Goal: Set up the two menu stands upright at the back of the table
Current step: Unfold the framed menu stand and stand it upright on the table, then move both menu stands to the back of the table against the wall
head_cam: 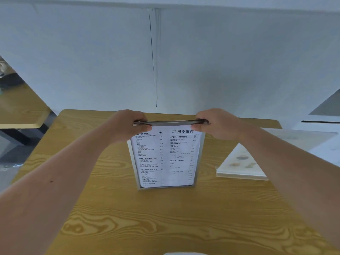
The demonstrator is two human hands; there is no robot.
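Left hand (pixel 131 124) and right hand (pixel 213 124) pinch the top corners of the upright menu stand (pixel 166 159), long axis vertical, seemingly short of the table (pixel 110 208) back edge.

Table (pixel 114 227): wood-grain top, running back to a white wall.
Menu stand (pixel 166 159): standing upright mid-table.
Second menu stand (pixel 241 162): lying flat, right side.

White wall (pixel 239 61), neighbouring wooden table (pixel 20 109).
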